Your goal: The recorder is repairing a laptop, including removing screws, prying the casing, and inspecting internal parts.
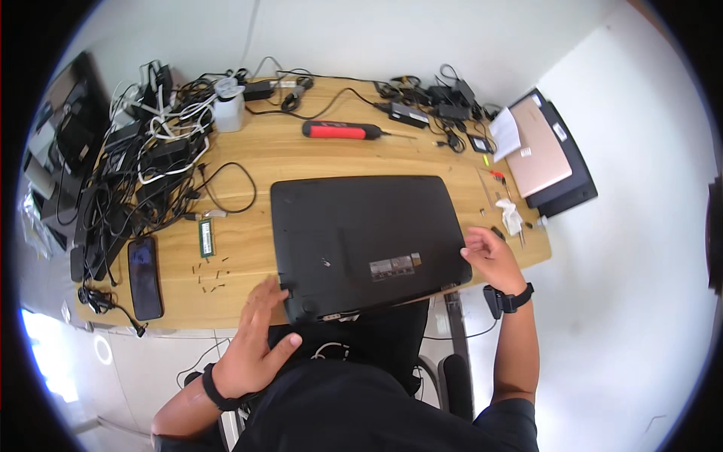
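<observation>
A black laptop (361,233) lies upside down at the table's near edge, its bottom cover facing up with a label near the front. My left hand (260,339) is at its near left corner, fingertips by the side edge and thumb spread wide; it holds nothing. At the right side edge is my right hand (489,255), fingers loosely bent and apart, the tips against or just beside the laptop. Left of the laptop are several small screws (213,277) and a green memory module (205,238). Beyond it rests a red and black electric screwdriver (343,130).
A dark phone (145,279) lies at the left, beside a heap of tangled cables (162,162). A white container (228,109) stands at the back. Power adapters (429,105) sit back right, near a pinkish laptop (536,147), crumpled tissue (510,217) and small tools.
</observation>
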Demonstrator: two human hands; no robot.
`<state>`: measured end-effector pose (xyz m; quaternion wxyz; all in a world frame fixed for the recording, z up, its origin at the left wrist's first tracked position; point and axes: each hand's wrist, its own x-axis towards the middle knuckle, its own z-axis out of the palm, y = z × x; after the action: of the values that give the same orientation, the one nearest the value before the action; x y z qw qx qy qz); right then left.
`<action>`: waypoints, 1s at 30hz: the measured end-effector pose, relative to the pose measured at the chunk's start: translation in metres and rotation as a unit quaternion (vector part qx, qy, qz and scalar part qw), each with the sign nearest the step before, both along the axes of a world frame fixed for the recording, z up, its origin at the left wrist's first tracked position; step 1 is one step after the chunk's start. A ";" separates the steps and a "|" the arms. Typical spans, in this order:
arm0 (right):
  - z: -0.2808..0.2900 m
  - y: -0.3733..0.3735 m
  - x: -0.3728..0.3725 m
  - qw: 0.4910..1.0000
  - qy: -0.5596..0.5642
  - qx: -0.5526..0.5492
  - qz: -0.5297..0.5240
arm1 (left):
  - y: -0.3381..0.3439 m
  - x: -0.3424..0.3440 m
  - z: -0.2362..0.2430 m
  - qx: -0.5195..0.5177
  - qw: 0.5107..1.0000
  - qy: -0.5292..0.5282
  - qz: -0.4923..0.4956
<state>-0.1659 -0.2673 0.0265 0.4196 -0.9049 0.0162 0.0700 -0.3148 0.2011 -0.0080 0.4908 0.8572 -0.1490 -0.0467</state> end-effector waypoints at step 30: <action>-0.023 -0.030 0.040 0.949 0.132 0.287 0.002 | -0.078 0.046 -0.034 0.136 0.948 -0.059 0.282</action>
<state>-0.1261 -0.2971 0.0039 0.6556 -0.7289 0.0483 0.1913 -0.2692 0.1229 -0.0419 0.3529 0.9241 0.0775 0.1247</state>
